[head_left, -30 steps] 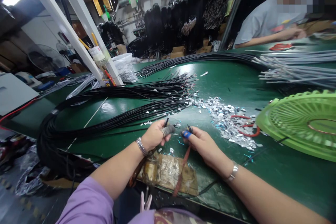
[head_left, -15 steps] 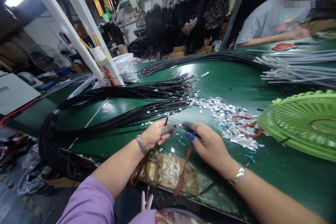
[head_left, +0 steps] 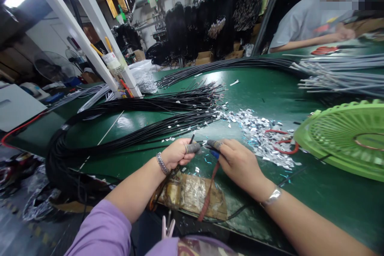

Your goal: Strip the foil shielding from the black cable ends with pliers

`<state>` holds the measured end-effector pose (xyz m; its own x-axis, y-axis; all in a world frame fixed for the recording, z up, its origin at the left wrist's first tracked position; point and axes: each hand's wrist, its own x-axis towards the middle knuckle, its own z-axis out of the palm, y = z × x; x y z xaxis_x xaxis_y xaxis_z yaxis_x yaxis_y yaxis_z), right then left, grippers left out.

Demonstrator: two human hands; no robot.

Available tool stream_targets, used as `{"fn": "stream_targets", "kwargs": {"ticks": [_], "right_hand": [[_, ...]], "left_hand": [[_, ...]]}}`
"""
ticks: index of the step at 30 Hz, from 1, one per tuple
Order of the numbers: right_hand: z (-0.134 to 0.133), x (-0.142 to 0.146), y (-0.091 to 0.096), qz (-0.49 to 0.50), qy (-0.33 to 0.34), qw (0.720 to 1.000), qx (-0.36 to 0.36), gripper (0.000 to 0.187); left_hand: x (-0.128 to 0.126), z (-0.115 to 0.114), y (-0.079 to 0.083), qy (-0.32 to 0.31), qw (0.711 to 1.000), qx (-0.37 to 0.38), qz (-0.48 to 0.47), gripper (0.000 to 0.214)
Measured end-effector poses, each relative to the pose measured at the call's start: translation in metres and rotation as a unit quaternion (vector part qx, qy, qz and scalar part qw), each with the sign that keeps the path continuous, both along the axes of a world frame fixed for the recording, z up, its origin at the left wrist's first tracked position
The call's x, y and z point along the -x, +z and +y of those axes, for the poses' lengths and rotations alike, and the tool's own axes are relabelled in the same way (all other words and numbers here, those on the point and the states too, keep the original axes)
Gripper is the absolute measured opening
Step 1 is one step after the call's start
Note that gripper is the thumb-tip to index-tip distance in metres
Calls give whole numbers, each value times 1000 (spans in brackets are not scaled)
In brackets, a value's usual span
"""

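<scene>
Your left hand [head_left: 177, 154] is closed around a thin black cable [head_left: 191, 139], and the cable's short end pokes up past your grey-capped thumb. Your right hand [head_left: 240, 164] is curled shut, its capped fingertips meeting the left thumb low over the near edge of the green tabletop [head_left: 270, 92]. Your fingers hide whether they pinch the same cable. A small blue piece [head_left: 215, 154] beneath them is too small to identify.

A brown taped pad [head_left: 192, 196] lies under your wrists, partly covered by your forearms. Just beyond your hands runs a long bundle of black cables [head_left: 135, 136], which loops off the tabletop at the left. To its right is a heap of silver foil scraps [head_left: 258, 132], and it half buries a pair of red-handled scissors [head_left: 282, 150]. A round green plastic fan grille [head_left: 345, 140] is cut off by the right edge. Farther back lie grey cables [head_left: 339, 76], and past them another person's hand [head_left: 345, 32] rests on the tabletop.
</scene>
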<state>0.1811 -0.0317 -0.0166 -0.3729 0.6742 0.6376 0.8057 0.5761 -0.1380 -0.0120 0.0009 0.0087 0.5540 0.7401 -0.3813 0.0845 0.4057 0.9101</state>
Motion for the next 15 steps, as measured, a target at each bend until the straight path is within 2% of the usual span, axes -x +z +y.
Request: {"fn": "stream_targets", "kwargs": {"ticks": [9,15], "right_hand": [[-1,1,-1,0,6,1000,-22,24],[0,1,-4,0,9,1000,-17,24]], "left_hand": [[0,1,-1,-10,1000,-4,6,40],[-1,-1,3,-13,1000,-2,11,41]]}}
